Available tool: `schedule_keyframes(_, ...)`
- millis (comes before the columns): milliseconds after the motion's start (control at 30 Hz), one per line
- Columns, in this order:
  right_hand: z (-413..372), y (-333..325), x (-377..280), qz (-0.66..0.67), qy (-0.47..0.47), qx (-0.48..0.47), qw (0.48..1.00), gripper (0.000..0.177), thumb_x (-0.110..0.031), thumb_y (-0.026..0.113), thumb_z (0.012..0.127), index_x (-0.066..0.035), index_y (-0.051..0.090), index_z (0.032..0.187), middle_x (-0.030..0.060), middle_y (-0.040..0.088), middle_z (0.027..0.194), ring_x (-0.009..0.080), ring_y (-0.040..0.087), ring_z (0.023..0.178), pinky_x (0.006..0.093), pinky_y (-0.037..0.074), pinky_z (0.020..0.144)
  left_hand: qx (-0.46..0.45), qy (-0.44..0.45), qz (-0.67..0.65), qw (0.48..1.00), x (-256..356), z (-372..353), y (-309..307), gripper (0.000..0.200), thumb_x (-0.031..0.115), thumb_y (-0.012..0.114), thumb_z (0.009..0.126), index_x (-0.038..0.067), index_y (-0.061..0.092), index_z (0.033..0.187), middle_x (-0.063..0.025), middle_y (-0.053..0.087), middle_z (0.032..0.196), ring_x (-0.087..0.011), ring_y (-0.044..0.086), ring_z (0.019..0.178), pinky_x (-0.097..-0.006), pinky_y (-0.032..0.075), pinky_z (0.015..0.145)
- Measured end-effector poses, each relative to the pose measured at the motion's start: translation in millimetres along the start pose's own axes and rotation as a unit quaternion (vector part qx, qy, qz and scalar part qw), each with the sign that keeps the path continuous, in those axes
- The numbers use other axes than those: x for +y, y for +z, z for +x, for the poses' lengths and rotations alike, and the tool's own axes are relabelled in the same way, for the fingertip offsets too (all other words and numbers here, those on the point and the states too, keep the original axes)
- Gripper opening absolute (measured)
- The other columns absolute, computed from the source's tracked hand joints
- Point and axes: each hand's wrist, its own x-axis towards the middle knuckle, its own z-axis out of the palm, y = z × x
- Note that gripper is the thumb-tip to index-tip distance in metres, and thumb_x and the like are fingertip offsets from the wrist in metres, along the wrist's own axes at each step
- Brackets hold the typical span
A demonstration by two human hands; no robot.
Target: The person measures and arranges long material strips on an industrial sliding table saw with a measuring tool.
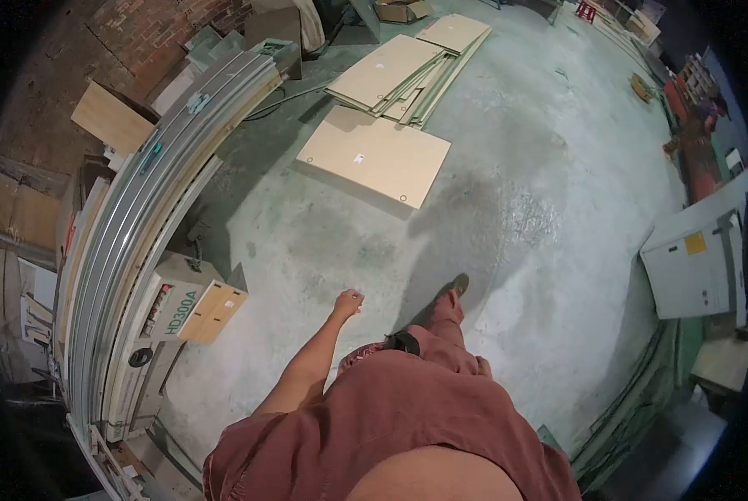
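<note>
My left hand (350, 302) hangs in front of my body over the concrete floor, its fingers curled in, with nothing visible in it. Of my right hand (484, 366) only a small part shows past my shirt, beside my right thigh; its fingers are hidden. Ahead of me a pale board (375, 157) with a small white label and round holes near its corners lies at floor level. Behind it are more stacked pale boards (388, 68) and narrow strips. Neither hand touches them.
At left stands a machine marked HD300A (176, 305), with long metal rails (140, 179) along it. A wooden box (113, 117) sits beyond the rails. To the right are a white cabinet (691, 265) and green sheeting (641, 401). My shoe (461, 284) is on the floor.
</note>
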Motion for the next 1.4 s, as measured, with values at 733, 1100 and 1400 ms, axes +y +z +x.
schedule_keyframes(733, 586.6, -345.4, -251.9, 0.040, -0.003, -0.110, 0.993, 0.019, -0.014, 0.052, 0.079, -0.006, 0.060, 0.093, 0.0083, 0.063, 0.076, 0.0174, 0.061, 0.065, 0.0310, 0.049, 0.053, 0.023, -0.194, -0.064, 0.979, 231.0, 282.3, 146.7, 0.021, 0.021, 0.054, 0.077, 0.002, 0.061, 0.072, -0.0092, 0.060, 0.063, -0.0185, 0.062, 0.049, -0.0293, 0.045, 0.040)
schedule_keyframes(1100, 766.4, -419.9, -352.8, -0.054, 0.073, -0.194, 0.977, 0.020, -0.014, 0.048, 0.082, -0.008, 0.061, 0.098, 0.0078, 0.063, 0.075, 0.0163, 0.061, 0.063, 0.0305, 0.047, 0.052, 0.073, -0.102, -0.204, 0.971, 420.8, 497.0, 158.0, 0.026, 0.024, 0.058, 0.080, -0.001, 0.063, 0.086, -0.0095, 0.061, 0.065, -0.0175, 0.060, 0.048, -0.0271, 0.046, 0.041)
schedule_keyframes(1400, 896.6, -402.7, -460.0, -0.248, -0.186, -0.239, 0.920, 0.031, -0.024, 0.056, 0.081, -0.002, 0.061, 0.103, 0.0184, 0.063, 0.089, 0.0288, 0.063, 0.077, 0.0373, 0.050, 0.065, 0.143, -0.078, -0.285, 0.944, 552.4, 522.5, 95.3, 0.037, 0.034, 0.055, 0.086, 0.003, 0.054, 0.106, -0.0116, 0.063, 0.089, -0.0188, 0.064, 0.071, -0.0285, 0.050, 0.061)
